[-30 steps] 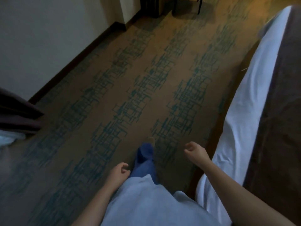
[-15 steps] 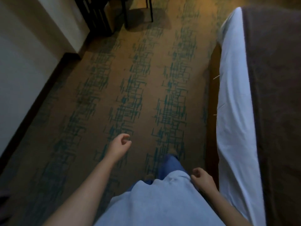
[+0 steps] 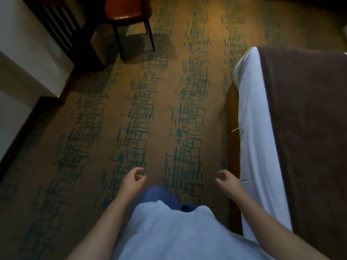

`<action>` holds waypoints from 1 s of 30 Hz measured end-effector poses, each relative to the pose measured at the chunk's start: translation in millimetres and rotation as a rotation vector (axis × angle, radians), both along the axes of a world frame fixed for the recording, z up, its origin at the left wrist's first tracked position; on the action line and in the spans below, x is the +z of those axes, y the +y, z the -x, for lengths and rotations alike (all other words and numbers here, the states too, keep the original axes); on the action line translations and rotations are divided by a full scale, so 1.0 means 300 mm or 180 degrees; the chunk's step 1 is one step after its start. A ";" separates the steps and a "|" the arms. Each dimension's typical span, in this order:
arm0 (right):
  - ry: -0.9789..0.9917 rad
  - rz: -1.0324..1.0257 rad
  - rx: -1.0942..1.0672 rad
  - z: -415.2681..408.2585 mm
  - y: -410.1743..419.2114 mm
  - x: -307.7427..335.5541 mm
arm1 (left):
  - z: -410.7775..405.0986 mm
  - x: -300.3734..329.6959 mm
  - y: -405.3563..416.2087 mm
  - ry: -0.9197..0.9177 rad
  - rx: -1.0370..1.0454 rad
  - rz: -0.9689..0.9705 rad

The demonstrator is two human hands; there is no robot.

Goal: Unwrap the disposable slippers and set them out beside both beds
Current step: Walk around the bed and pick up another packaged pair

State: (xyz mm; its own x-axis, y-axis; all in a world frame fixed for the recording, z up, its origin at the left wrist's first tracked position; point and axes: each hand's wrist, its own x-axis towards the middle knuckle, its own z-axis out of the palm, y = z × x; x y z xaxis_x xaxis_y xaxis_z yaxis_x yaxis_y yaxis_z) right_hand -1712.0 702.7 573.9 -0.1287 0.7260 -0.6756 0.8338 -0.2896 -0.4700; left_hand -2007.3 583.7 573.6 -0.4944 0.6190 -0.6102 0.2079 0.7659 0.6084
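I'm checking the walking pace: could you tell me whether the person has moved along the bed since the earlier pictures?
Yes. The person has walked forward beside the bed: its far corner and the red chair ahead are now in view, closer than before. Both hands hold nothing.

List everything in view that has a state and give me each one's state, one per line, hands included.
Left hand: loosely curled, holds nothing.
Right hand: loosely curled, holds nothing.
Bed: made, white sheet with a brown cover on top.
Chair: upright on the carpet, seat unoccupied.
Slippers: none in view.
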 end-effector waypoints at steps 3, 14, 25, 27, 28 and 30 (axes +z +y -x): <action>0.0161 -0.0115 -0.0028 0.119 0.255 0.021 | 0.062 -0.039 0.125 -0.0089 0.0175 0.0133; 0.0103 0.0068 -0.0533 0.494 0.901 0.044 | 0.528 -0.034 0.927 -0.0083 -0.0296 0.0206; -0.0301 0.0861 -0.1231 0.589 1.241 -0.059 | 0.712 0.093 1.903 0.0044 -0.1052 -0.0030; -0.0359 0.0877 -0.1153 0.594 1.396 -0.079 | 0.726 0.077 2.055 0.0085 -0.1043 -0.0055; -0.0332 0.0853 -0.1104 0.598 1.488 -0.090 | 0.733 0.069 2.125 0.0084 -0.1039 -0.0066; -0.0273 0.0750 -0.1030 0.613 1.696 -0.098 | 0.756 0.058 2.261 0.0056 -0.1054 -0.0034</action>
State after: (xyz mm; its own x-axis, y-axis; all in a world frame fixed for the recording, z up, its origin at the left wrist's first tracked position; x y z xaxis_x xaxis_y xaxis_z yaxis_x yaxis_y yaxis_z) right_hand -1895.8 1211.6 544.4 0.1451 0.5437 -0.8266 0.7152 -0.6350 -0.2921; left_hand -2234.1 1262.0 591.0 -0.2757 0.7542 -0.5959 0.4551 0.6485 0.6102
